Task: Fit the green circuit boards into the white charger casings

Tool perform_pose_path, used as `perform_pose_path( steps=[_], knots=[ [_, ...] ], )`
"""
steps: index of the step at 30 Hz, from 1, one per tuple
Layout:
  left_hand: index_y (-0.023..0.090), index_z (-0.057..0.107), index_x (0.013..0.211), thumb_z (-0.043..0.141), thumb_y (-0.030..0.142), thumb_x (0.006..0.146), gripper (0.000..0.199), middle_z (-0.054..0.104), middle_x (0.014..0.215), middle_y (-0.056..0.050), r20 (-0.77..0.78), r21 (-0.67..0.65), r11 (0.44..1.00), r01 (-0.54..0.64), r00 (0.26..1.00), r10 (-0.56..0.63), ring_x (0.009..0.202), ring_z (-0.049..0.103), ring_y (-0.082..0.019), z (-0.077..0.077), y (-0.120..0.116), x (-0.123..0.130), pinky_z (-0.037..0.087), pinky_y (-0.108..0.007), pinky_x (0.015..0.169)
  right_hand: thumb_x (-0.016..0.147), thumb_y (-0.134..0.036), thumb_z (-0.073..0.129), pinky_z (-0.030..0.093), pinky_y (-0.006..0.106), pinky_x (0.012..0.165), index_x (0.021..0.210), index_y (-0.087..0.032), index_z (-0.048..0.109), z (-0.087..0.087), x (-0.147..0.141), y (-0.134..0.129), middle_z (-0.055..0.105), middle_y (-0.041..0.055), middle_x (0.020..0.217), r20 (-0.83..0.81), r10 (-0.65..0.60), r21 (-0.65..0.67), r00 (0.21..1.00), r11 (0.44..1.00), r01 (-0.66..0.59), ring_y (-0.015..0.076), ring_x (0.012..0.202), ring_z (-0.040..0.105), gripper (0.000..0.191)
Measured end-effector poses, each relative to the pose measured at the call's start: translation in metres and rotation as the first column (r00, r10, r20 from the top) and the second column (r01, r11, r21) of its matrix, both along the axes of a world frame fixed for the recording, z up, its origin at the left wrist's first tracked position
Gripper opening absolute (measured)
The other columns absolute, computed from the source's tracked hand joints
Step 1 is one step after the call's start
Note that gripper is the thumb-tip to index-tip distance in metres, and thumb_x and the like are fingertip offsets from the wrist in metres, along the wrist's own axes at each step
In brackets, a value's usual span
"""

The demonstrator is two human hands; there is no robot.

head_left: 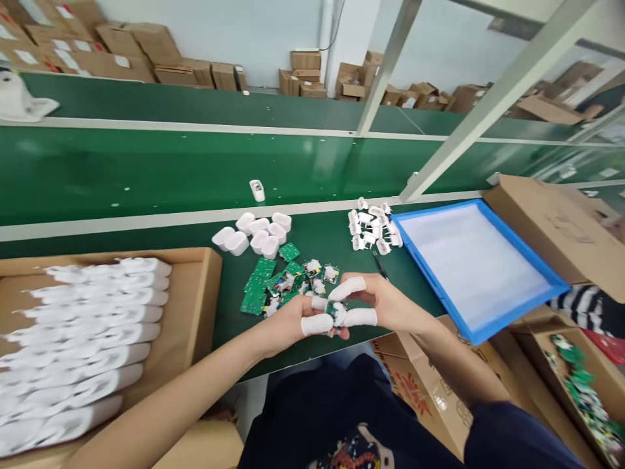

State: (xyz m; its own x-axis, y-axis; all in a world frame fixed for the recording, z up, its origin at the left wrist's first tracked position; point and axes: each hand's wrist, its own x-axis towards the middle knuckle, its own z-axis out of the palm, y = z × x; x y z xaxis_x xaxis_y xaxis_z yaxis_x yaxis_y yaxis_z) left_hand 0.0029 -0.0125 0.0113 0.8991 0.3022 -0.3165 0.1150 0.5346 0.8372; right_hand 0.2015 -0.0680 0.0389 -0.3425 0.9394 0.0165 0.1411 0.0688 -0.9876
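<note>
My left hand [297, 320] and my right hand [374, 303], with white covers on some fingers, meet over the front of the green table. Between them they pinch a small circuit board [336, 311] with white parts on it; the fingers cover much of it. Just behind my left hand lies a pile of green circuit boards [258, 286]. Farther back are several white housings [237, 243]. Beyond my right hand sits a cluster of small white plastic pieces [370, 225]. A dark thin tool [379, 264] lies near them.
A cardboard tray [208, 306] with rows of white parts stands at the left. At the right are a blue-rimmed tray [439, 286] and a box of circuit boards [605, 384]. One white housing [256, 190] is on the raised green surface behind. A metal post [488, 107] rises at the back right.
</note>
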Motion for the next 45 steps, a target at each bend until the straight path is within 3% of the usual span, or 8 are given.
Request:
perform_pose_path(
  steps=[6, 15, 26, 31, 36, 40, 42, 45],
  knots=[
    [0.014, 0.072, 0.081, 0.076, 0.037, 0.068, 0.027, 0.073, 0.077, -0.007, 0.113, -0.046, 0.998, 0.035, 0.993, -0.029, 0.074, 0.062, -0.015, 0.002, -0.002, -0.001, 0.046, -0.023, 0.068, 0.068, -0.027, 0.082, 0.052, 0.028, 0.078, 0.083, -0.021, 0.069, -0.008, -0.011, 0.005, 0.055, -0.0019, 0.081, -0.271, 0.044, -0.136, 0.962, 0.987, -0.083, 0.0115, 0.074, 0.059, 0.021],
    [0.013, 0.071, 0.091, 0.074, 0.034, 0.073, 0.028, 0.073, 0.083, -0.008, 0.114, -0.112, 0.991, -0.075, 0.990, 0.088, 0.083, 0.068, -0.018, -0.010, 0.001, 0.001, 0.048, -0.024, 0.077, 0.076, -0.037, 0.075, 0.051, 0.030, 0.076, 0.087, -0.020, 0.063, -0.008, -0.018, 0.006, 0.053, -0.0002, 0.084, -0.151, -0.050, -0.037, 0.987, 0.998, 0.045, 0.0135, 0.078, 0.058, 0.024],
    [0.014, 0.069, 0.083, 0.078, 0.038, 0.071, 0.028, 0.065, 0.086, -0.003, 0.117, -0.179, 0.971, -0.156, 0.977, 0.179, 0.080, 0.061, -0.011, -0.011, 0.003, 0.000, 0.051, -0.022, 0.080, 0.076, -0.043, 0.074, 0.051, 0.031, 0.074, 0.104, -0.024, 0.063, -0.014, -0.020, 0.002, 0.057, 0.0036, 0.092, 0.116, -0.170, 0.340, 0.979, 0.932, 0.122, 0.0162, 0.082, 0.057, 0.036],
    [0.014, 0.068, 0.092, 0.075, 0.045, 0.072, 0.037, 0.066, 0.091, -0.006, 0.119, -0.163, 0.969, -0.184, 0.972, 0.205, 0.088, 0.064, -0.018, -0.011, 0.004, 0.002, 0.051, -0.037, 0.094, 0.088, -0.037, 0.062, 0.051, 0.030, 0.073, 0.112, -0.022, 0.061, -0.022, -0.020, 0.005, 0.059, 0.0055, 0.091, 0.233, -0.293, 0.527, 0.927, 0.839, 0.132, 0.0165, 0.082, 0.059, 0.028],
    [0.016, 0.066, 0.100, 0.079, 0.046, 0.064, 0.049, 0.069, 0.099, -0.009, -0.025, 0.206, 0.936, -0.287, 0.954, 0.298, 0.093, 0.065, -0.025, -0.011, 0.008, 0.004, 0.049, -0.043, 0.095, 0.082, -0.058, 0.060, 0.052, 0.035, 0.085, 0.125, -0.023, 0.056, -0.035, -0.015, 0.006, 0.058, 0.0092, 0.107, 0.172, -0.282, 0.462, 0.944, 0.869, 0.175, 0.0207, 0.096, 0.061, 0.055],
    [0.022, 0.067, 0.105, 0.081, 0.035, 0.063, 0.046, 0.070, 0.107, -0.008, -0.099, 0.719, 0.656, -0.230, 0.900, 0.424, 0.100, 0.064, -0.030, -0.011, 0.008, 0.001, 0.047, -0.043, 0.096, 0.076, -0.058, 0.067, 0.051, 0.037, 0.089, 0.123, -0.024, 0.058, -0.040, -0.011, 0.005, 0.059, 0.0079, 0.107, 0.118, -0.256, 0.264, 0.959, 0.939, 0.218, 0.0214, 0.098, 0.061, 0.059],
    [0.023, 0.066, 0.106, 0.079, 0.032, 0.066, 0.043, 0.071, 0.107, -0.007, -0.107, 0.799, 0.575, -0.177, 0.899, 0.425, 0.099, 0.064, -0.030, -0.011, 0.006, 0.000, 0.048, -0.042, 0.092, 0.077, -0.053, 0.069, 0.050, 0.038, 0.091, 0.119, -0.024, 0.061, -0.040, -0.010, 0.004, 0.059, 0.0077, 0.109, 0.108, -0.224, 0.227, 0.968, 0.954, 0.196, 0.0218, 0.101, 0.060, 0.051],
    [0.024, 0.061, 0.111, 0.077, 0.030, 0.068, 0.046, 0.071, 0.107, -0.006, -0.114, 0.796, 0.581, -0.168, 0.902, 0.417, 0.099, 0.065, -0.029, -0.011, 0.002, 0.000, 0.048, -0.040, 0.091, 0.078, -0.043, 0.071, 0.048, 0.039, 0.094, 0.117, -0.025, 0.063, -0.037, -0.009, 0.002, 0.060, 0.0076, 0.113, 0.103, -0.231, 0.254, 0.967, 0.946, 0.199, 0.0223, 0.105, 0.059, 0.044]
  ],
)
